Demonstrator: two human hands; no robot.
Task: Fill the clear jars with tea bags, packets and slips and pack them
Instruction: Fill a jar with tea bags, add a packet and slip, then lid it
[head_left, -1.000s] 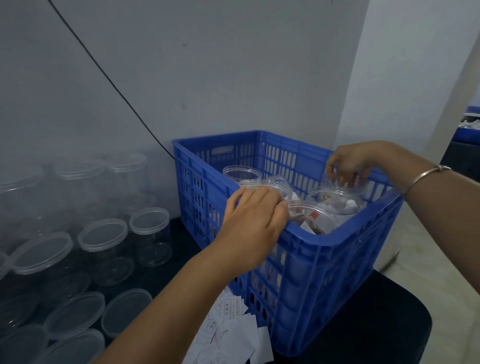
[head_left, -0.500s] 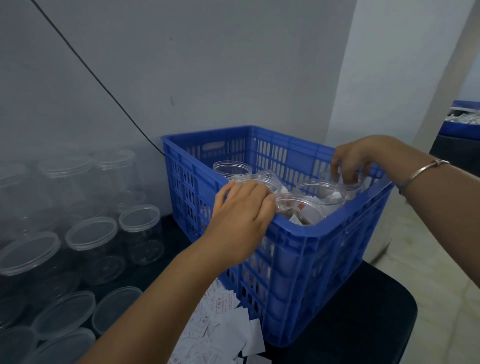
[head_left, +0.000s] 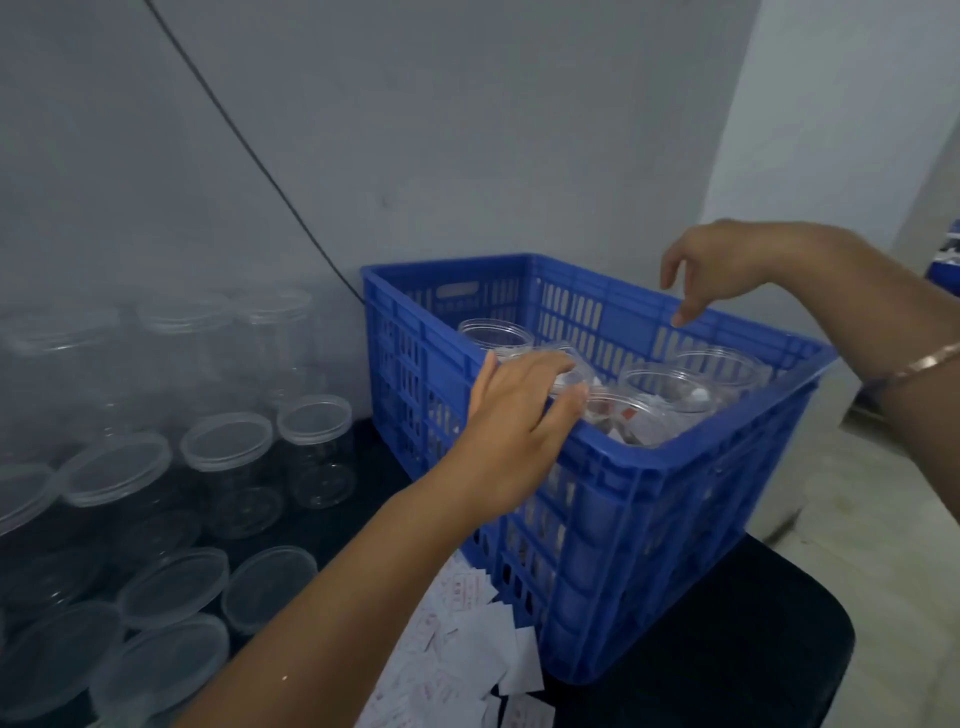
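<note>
In the middle of the frame, a blue crate (head_left: 649, 519) stands on a dark counter (head_left: 753, 649). The left hand (head_left: 514, 421) reaches over the crate's near-left rim and grips a clear jar (head_left: 567, 385) by its mouth. Its fingers (head_left: 540, 366) curl across the top of the jar's rim, and the thumb presses in from the near side. That jar sits inside the crate against the left wall, its body hidden behind the hand and the slotted plastic.

To its right, three open jars (head_left: 660, 387) stand close together in the crate, holding white packets and a piece with a red mark. One more lidless jar (head_left: 496, 338) stands toward the far left corner and looks empty.

In the upper right, the right hand (head_left: 727, 270) hovers above the crate's far rim, fingers (head_left: 685, 312) hanging loose and grasping nothing. A metal bangle (head_left: 930, 358) circles its wrist.

At the left of the frame, lidded jars (head_left: 314, 415) stand in rows on the counter, all empty. At bottom centre, white slips (head_left: 467, 649) with red print lie scattered just beside the crate's near corner. A black cable (head_left: 249, 145) runs diagonally down the grey wall (head_left: 467, 130) behind.
</note>
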